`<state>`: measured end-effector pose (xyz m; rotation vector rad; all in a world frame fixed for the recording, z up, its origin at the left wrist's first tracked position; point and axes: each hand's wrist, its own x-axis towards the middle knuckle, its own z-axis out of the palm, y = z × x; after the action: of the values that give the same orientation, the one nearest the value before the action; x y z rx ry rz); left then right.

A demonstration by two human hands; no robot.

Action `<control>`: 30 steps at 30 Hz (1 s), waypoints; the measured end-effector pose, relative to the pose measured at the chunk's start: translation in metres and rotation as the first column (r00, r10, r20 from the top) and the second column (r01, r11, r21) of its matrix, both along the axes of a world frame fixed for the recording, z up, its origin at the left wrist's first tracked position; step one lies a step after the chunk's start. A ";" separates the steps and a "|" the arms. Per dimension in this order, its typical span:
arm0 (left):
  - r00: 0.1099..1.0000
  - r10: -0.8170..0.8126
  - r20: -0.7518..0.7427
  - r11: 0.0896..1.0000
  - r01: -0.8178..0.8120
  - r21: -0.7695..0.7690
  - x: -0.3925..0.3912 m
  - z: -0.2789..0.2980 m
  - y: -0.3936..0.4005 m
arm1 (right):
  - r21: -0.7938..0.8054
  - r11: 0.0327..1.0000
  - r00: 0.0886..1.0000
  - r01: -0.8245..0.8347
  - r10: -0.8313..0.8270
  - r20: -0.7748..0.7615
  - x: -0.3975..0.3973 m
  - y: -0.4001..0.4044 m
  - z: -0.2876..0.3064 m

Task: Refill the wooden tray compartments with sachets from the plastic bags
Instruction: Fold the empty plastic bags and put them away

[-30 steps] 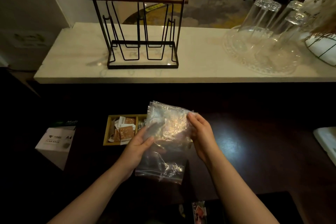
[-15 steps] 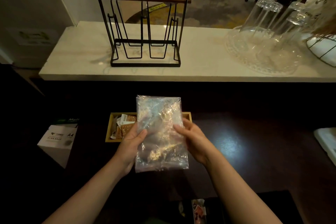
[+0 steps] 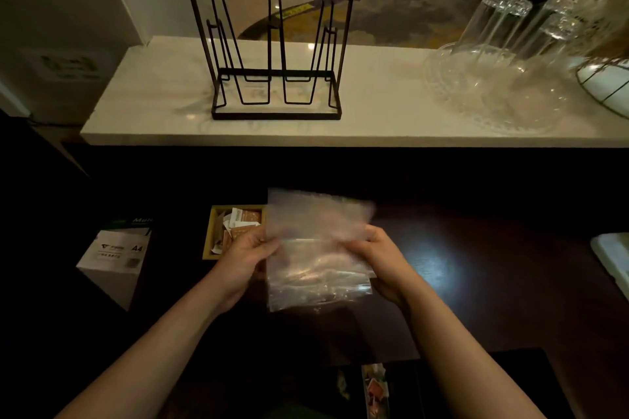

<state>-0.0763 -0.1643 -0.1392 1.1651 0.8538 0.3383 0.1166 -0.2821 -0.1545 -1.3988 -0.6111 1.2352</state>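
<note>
Both hands hold a clear plastic bag (image 3: 316,248) above the dark table. My left hand (image 3: 246,248) pinches its left edge and my right hand (image 3: 379,253) grips its right edge. The bag's upper part is blurred and looks folded or flapping; I cannot tell what is inside it. Behind the bag lies the wooden tray (image 3: 208,235). Only its left compartment shows, holding orange and white sachets (image 3: 243,219); the bag hides the rest.
A white A4 paper box (image 3: 114,258) stands to the left. On the raised marble counter (image 3: 374,105) are a black wire rack (image 3: 272,54) and upturned glasses on a glass tray (image 3: 493,85). More sachets (image 3: 374,388) lie near the bottom edge. A white object (image 3: 612,258) sits far right.
The bag has turned from upright to wider than tall, and its top now flaps. My hands have moved apart to its side edges.
</note>
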 end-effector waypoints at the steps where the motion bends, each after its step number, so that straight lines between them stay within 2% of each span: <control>1: 1.000 -0.007 -0.005 1.000 0.007 0.015 0.000 0.001 -0.002 | 0.003 1.000 1.000 -0.006 0.006 0.000 0.000 -0.001 0.001; 4: 1.000 -0.008 -0.003 1.000 0.008 -0.024 -0.002 0.002 -0.006 | 0.001 1.000 1.000 0.007 -0.007 0.006 0.003 -0.005 -0.001; 7: 0.998 0.013 0.057 0.981 -0.002 -0.192 -0.006 -0.001 -0.009 | -0.016 0.999 0.987 0.029 -0.026 0.159 0.003 -0.005 -0.008; 11: 0.984 -0.177 -0.013 0.932 0.164 -0.323 -0.005 -0.002 -0.015 | -0.025 1.000 0.942 0.018 -0.008 0.336 0.004 0.000 -0.014; 13: 0.972 -0.231 -0.053 0.927 0.203 -0.316 -0.003 -0.002 -0.018 | -0.026 1.000 0.930 0.010 0.000 0.367 0.004 0.004 -0.014; 15: 0.970 -0.217 -0.112 0.946 0.181 -0.268 -0.001 -0.003 -0.020 | -0.035 0.999 0.929 0.032 -0.017 0.370 0.003 0.005 -0.012; 17: 0.979 -0.131 -0.156 0.963 0.088 -0.254 0.002 -0.007 -0.020 | -0.033 0.994 0.946 0.102 -0.087 0.313 0.001 0.006 -0.008; 19: 0.990 -0.021 -0.137 0.960 -0.018 -0.281 0.004 -0.011 -0.019 | -0.002 0.989 0.987 0.148 -0.148 0.066 0.001 0.005 -0.009; 21: 0.991 0.106 -0.079 0.924 -0.128 -0.361 0.006 -0.014 -0.020 | 0.060 0.987 0.968 0.152 -0.136 -0.210 -0.001 0.002 -0.014; 22: 0.983 0.179 -0.049 0.890 -0.183 -0.417 0.007 -0.015 -0.020 | 0.074 0.988 0.958 0.136 -0.112 -0.265 -0.004 0.001 -0.017; 24: 0.952 0.306 0.014 0.815 -0.254 -0.520 0.011 -0.016 -0.021 | 0.069 0.995 0.967 0.066 -0.046 -0.252 -0.016 -0.002 -0.024; 26: 0.935 0.345 0.075 0.805 -0.255 -0.535 0.017 -0.015 -0.025 | 0.035 0.999 0.980 -0.004 0.011 -0.201 -0.034 -0.004 -0.028; 28: 0.949 0.293 0.115 0.875 -0.218 -0.432 0.023 -0.017 -0.032 | 0.006 0.999 0.982 -0.039 0.039 -0.185 -0.051 -0.002 -0.031; 30: 0.978 0.184 0.093 0.958 -0.158 -0.238 0.026 -0.023 -0.040 | -0.051 0.998 0.985 -0.044 0.034 -0.171 -0.064 0.002 -0.032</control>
<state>-0.0504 -0.2040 -0.1626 0.8508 0.8704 0.4325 0.0528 -0.2804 -0.1867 -1.3150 -0.4921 1.3952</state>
